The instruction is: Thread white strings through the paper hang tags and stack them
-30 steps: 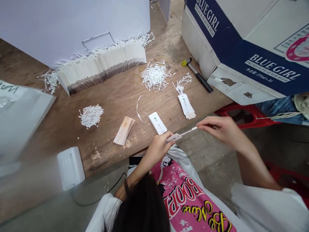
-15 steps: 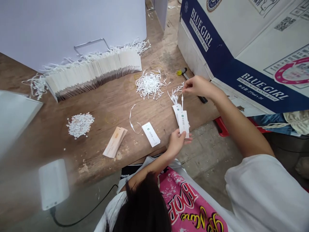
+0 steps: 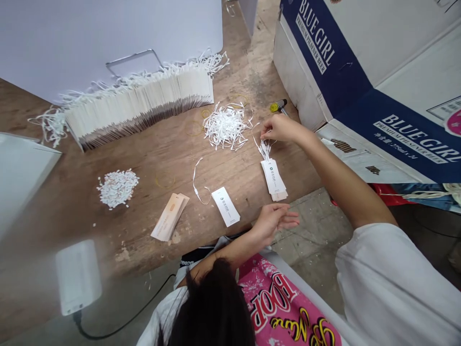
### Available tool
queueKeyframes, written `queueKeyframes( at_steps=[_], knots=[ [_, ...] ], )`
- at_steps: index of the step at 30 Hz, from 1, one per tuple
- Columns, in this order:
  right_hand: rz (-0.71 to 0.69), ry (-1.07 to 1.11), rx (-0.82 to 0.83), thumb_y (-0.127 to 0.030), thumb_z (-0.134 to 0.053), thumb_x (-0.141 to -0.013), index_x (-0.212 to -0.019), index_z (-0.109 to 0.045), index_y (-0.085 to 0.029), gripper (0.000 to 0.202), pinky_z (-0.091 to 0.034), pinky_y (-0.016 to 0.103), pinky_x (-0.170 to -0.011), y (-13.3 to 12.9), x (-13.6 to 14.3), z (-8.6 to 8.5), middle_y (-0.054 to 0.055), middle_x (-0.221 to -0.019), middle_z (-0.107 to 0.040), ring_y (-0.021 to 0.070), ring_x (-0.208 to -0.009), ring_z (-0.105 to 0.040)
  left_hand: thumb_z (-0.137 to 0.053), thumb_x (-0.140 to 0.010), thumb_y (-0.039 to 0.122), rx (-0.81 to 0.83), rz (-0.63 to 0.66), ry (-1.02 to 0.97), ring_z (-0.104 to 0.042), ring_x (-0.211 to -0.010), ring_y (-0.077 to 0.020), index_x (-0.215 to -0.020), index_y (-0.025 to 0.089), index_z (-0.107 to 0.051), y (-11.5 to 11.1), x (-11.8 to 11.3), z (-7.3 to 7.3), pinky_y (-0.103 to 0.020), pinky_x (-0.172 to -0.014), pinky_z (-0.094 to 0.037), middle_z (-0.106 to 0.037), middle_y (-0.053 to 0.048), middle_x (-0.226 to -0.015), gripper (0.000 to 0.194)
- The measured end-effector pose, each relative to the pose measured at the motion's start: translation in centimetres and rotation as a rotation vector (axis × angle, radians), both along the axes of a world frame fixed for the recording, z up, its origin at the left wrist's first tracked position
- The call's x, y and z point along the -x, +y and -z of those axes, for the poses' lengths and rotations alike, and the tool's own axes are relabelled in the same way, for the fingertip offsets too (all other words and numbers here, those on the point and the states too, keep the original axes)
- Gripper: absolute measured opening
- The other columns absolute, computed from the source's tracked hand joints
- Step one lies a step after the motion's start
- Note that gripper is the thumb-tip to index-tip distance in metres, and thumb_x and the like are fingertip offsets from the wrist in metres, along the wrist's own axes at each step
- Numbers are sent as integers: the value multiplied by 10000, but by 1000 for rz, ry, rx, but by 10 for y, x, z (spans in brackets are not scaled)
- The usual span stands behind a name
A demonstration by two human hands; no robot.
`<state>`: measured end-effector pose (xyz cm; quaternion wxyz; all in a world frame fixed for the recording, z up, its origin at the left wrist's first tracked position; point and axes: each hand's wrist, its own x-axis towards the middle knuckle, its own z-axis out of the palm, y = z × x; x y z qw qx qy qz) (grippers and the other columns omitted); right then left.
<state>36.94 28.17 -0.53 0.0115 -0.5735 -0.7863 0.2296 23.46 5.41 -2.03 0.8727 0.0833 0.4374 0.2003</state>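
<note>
My right hand (image 3: 277,129) is closed in a pinch at the white strings above a stack of hang tags (image 3: 274,178). The fingertips partly hide the string ends. These tags are white with a small green logo and lie overlapping near the table's front edge. My left hand (image 3: 272,222) is just below the stack, fingers stretched out, holding nothing. Left of it lies a smaller pile of white tags (image 3: 226,206) without strings. One loose white string (image 3: 196,180) curls beside that pile. A heap of white tag strings (image 3: 226,126) lies left of my right hand.
A long row of strung tags (image 3: 144,108) stands at the back against a pale panel. Peach-coloured tags (image 3: 169,217) and a heap of small white bits (image 3: 118,189) lie at left. A beer carton (image 3: 306,72) and a yellow-ended tool (image 3: 278,105) are at right.
The tag held between both hands has come down onto the stack. My left hand has let go and moved slightly down; my right hand has shifted left at the strings.
</note>
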Motion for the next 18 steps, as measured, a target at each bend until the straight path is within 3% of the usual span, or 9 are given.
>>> queueKeyframes(
  at_steps=[4,7,9,13,15,18],
  knots=[
    [117,28,-373,-244,-719,-748,-1090,-653,-192,352,-388,502,-951,-18,-1,-9,125,-1213,-572,328,-1171,-488,-513,-810,141,42,260,-188,-680,-556,-131,-917,102,-622,-14,11,-3,-233,-581,-538,-722,-88,-750,157],
    [315,164,-548,-284,-589,-855,-1274,-511,-176,440,-380,500,-992,-57,-4,-13,148,-1279,-511,307,-1194,-472,-545,-789,201,-27,411,-263,-659,-526,-114,-931,105,-658,-22,28,-9,-212,-532,-508,-718,-73,-751,205],
    [493,263,-528,-336,-525,-896,-1313,-443,-124,475,-426,460,-957,-96,-2,-7,165,-1212,-550,279,-1111,-534,-575,-775,263,-70,429,-262,-642,-512,-105,-933,108,-669,-25,43,-13,-197,-498,-480,-714,-68,-747,240],
    [687,193,-363,-466,-657,-787,-1363,-347,-44,779,-419,493,-946,-172,23,21,227,-1198,-559,329,-1094,-535,-600,-759,350,-118,407,-204,-602,-483,-91,-935,109,-678,-28,68,-20,-193,-463,-446,-701,-62,-732,309],
    [714,71,-290,-461,-707,-745,-1368,-324,4,866,-386,508,-963,-193,42,30,271,-1225,-534,369,-1136,-498,-598,-760,363,-141,405,-178,-589,-476,-87,-932,109,-681,-31,74,-23,-195,-461,-439,-695,-59,-730,318],
    [786,-89,-209,-412,-707,-754,-1375,-309,26,858,-381,503,-933,-200,65,30,294,-1233,-516,396,-1131,-484,-597,-756,354,-176,408,-158,-576,-472,-81,-917,112,-683,-39,76,-26,-191,-462,-427,-687,-49,-718,304]
  ],
)
